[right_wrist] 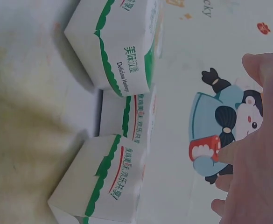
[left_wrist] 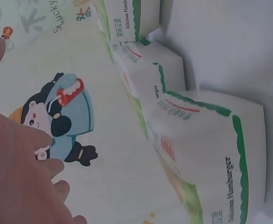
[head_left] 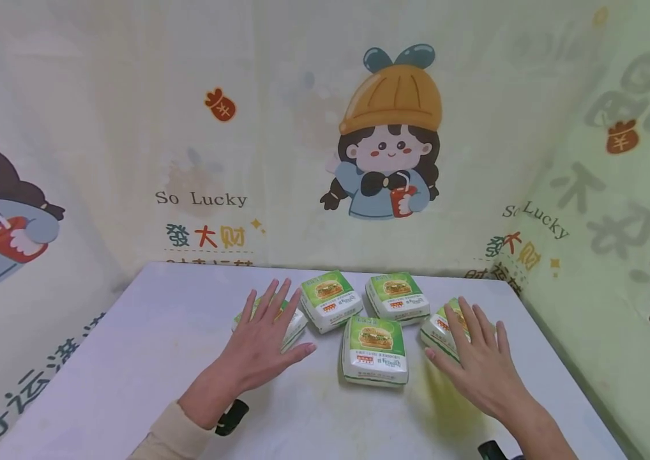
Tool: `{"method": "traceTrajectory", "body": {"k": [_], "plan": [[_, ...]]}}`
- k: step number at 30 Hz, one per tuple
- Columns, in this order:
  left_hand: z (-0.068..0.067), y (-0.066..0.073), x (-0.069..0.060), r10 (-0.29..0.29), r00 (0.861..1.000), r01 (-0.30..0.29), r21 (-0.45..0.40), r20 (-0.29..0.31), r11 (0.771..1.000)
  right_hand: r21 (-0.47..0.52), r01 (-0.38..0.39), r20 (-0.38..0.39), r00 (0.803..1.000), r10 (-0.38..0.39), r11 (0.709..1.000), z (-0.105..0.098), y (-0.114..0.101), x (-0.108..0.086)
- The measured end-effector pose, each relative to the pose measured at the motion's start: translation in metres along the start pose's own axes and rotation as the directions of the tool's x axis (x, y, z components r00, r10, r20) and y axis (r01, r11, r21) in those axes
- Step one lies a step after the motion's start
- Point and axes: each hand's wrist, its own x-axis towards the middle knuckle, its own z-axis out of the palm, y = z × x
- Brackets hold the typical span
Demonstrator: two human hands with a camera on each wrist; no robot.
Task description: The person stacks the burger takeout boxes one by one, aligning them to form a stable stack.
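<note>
Several green-and-white hamburger boxes sit on the white table. In the head view, the front middle box (head_left: 375,351) lies between the hands, with one box (head_left: 332,301) behind it to the left and another box (head_left: 398,298) behind it to the right. My left hand (head_left: 262,348), fingers straight and spread, is over the leftmost box (head_left: 296,328) and partly hides it. Over the rightmost box (head_left: 438,332), my right hand (head_left: 477,364) is spread likewise. Both wrist views show the left hand (left_wrist: 22,172) and right hand (right_wrist: 255,158) raised above box height, holding nothing.
The white table (head_left: 112,377) is enclosed by a printed cloth backdrop (head_left: 290,160) at the back and both sides. A dark wrist strap piece (head_left: 232,418) shows under the left wrist, and another dark piece (head_left: 491,450) near the right wrist.
</note>
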Motion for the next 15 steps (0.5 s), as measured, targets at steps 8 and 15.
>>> {"method": "traceTrajectory", "body": {"k": [8,15], "plan": [[0.015,0.006,0.008,0.059,0.998,-0.055,-0.104,0.031,0.993,0.024,0.031,-0.005,0.999,-0.031,0.999,-0.001,0.0,-0.003],[0.029,0.018,0.021,0.094,0.992,-0.067,-0.28,0.087,0.958,0.046,-0.032,0.016,0.999,0.032,0.998,-0.003,0.012,-0.004]]}}
